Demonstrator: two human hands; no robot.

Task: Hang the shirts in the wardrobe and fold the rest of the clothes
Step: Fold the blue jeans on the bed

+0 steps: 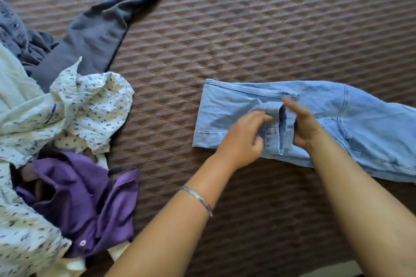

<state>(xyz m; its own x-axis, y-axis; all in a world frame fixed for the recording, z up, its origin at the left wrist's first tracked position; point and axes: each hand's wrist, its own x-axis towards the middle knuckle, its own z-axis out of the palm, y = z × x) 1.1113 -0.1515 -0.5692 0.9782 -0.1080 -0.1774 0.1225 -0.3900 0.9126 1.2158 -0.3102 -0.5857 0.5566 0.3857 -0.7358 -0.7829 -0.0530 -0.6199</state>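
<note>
Both bare forearms reach forward, left hand (pixel 243 139) and right hand (pixel 302 125) curled close together, pinching fabric.

The only printed matter is a small neck label (pixel 52 114) sewn inside the collar of the white leaf-print shirt (pixel 94 105) in the pile on the left. It bears dark lettering, but the marks are too small and blurred to read.
</note>
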